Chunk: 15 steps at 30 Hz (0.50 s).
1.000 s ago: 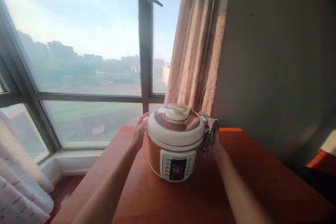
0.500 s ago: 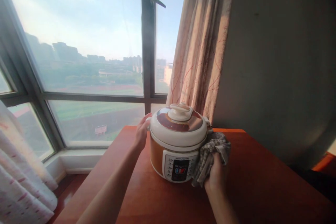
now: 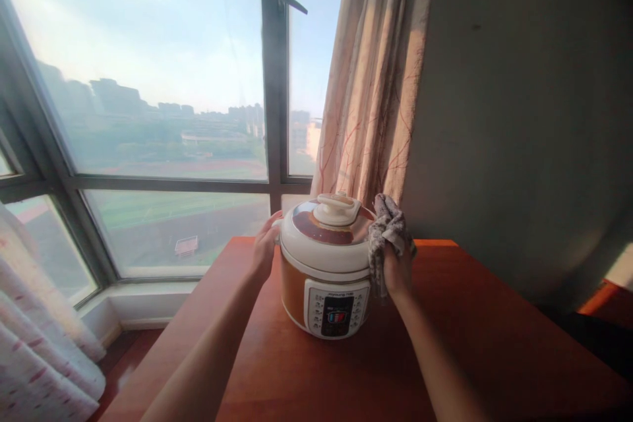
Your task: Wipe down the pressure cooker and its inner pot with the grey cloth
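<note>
Here, reaching forward with 2 arms; with left hand (image 3: 266,249), gripping a side handle (image 3: 278,235) of the cooker (image 3: 324,257), near the far edge of the surface (image 3: 297,382); with right hand (image 3: 398,271), clutching a bunched cloth (image 3: 388,227) in closed fingers at the cooker's right side.

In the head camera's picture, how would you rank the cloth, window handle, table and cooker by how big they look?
Largest to smallest, as they appear:
1. Table
2. Cooker
3. Cloth, bunched up
4. Window handle, though it is farther away, which shrinks it
</note>
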Motion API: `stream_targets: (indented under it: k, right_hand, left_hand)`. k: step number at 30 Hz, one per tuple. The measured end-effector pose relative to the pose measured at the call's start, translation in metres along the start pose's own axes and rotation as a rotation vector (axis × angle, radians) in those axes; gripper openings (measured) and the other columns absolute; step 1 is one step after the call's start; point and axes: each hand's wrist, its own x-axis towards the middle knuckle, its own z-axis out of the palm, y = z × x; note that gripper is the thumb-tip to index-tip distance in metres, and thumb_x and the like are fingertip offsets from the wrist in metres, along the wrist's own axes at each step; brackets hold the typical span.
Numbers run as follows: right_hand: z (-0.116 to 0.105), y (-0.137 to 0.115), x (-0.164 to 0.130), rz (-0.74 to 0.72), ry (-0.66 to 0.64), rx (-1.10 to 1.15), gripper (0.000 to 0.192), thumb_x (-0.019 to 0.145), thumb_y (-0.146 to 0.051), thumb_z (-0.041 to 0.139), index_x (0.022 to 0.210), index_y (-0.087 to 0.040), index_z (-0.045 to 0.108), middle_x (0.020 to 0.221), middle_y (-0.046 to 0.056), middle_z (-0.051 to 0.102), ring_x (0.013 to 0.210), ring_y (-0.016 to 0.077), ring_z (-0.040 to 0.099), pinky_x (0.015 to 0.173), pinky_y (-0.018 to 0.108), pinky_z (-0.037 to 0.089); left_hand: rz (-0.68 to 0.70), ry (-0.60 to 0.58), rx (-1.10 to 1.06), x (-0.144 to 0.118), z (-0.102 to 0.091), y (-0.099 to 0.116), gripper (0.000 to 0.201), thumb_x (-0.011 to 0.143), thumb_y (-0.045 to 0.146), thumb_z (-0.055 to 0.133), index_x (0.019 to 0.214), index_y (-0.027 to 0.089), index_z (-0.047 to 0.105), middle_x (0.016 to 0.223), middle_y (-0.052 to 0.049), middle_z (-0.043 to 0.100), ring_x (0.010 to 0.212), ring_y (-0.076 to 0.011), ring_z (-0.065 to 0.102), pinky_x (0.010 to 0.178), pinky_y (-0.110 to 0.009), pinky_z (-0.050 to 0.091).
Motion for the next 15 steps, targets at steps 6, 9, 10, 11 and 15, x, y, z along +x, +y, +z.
stream_targets:
  k: [6, 9, 10, 11, 15]
  right_hand:
    - [0.008, -0.004, 0.075, 0.220, -0.256, -0.052, 0.019, 0.071, -0.029, 0.075, 0.087, -0.020, 0.074, 0.085, 0.003, 0.074, 0.090, 0.0257, 0.065, 0.092, 0.041, 0.047]
    - [0.016, -0.002, 0.099, 0.318, -0.218, -0.014, 0.027, 0.082, -0.032, 0.073, 0.105, -0.018, 0.071, 0.101, 0.005, 0.074, 0.090, 0.0248, 0.066, 0.087, 0.042, 0.052]
    - [0.018, -0.002, 0.104, 0.329, -0.205, 0.000, 0.030, 0.089, -0.036, 0.068, 0.113, -0.017, 0.068, 0.110, 0.006, 0.071, 0.094, 0.0253, 0.066, 0.086, 0.043, 0.054]
    - [0.019, -0.001, 0.108, 0.343, -0.191, 0.016, 0.032, 0.094, -0.037, 0.064, 0.119, -0.017, 0.065, 0.119, 0.007, 0.067, 0.100, 0.0254, 0.065, 0.087, 0.044, 0.055]
    - [0.010, -0.001, 0.109, 0.369, -0.111, 0.080, 0.038, 0.095, -0.045, 0.061, 0.118, -0.015, 0.065, 0.116, 0.009, 0.069, 0.099, 0.0260, 0.067, 0.085, 0.044, 0.057]
  left_hand:
    - [-0.018, 0.006, -0.017, -0.002, 0.002, 0.002, 0.073, 0.071, 0.049, 0.070, 0.135, 0.015, 0.061, 0.110, -0.009, 0.072, 0.089, -0.0233, 0.063, 0.077, -0.031, 0.045]
    - [-0.021, 0.007, 0.003, -0.002, 0.002, 0.002, 0.074, 0.070, 0.050, 0.070, 0.135, 0.015, 0.062, 0.110, -0.009, 0.072, 0.089, -0.0239, 0.063, 0.076, -0.031, 0.045]
    - [-0.018, 0.007, 0.005, -0.002, 0.002, 0.002, 0.074, 0.071, 0.050, 0.069, 0.135, 0.015, 0.062, 0.111, -0.010, 0.072, 0.090, -0.0244, 0.063, 0.076, -0.031, 0.045]
    - [-0.016, 0.007, 0.004, -0.002, 0.002, 0.001, 0.074, 0.071, 0.050, 0.069, 0.135, 0.014, 0.062, 0.112, -0.010, 0.072, 0.091, -0.0249, 0.063, 0.076, -0.032, 0.046]
    - [-0.013, 0.019, -0.003, -0.001, 0.002, -0.001, 0.072, 0.070, 0.049, 0.069, 0.134, 0.015, 0.062, 0.111, -0.010, 0.073, 0.089, -0.0242, 0.063, 0.075, -0.032, 0.046]
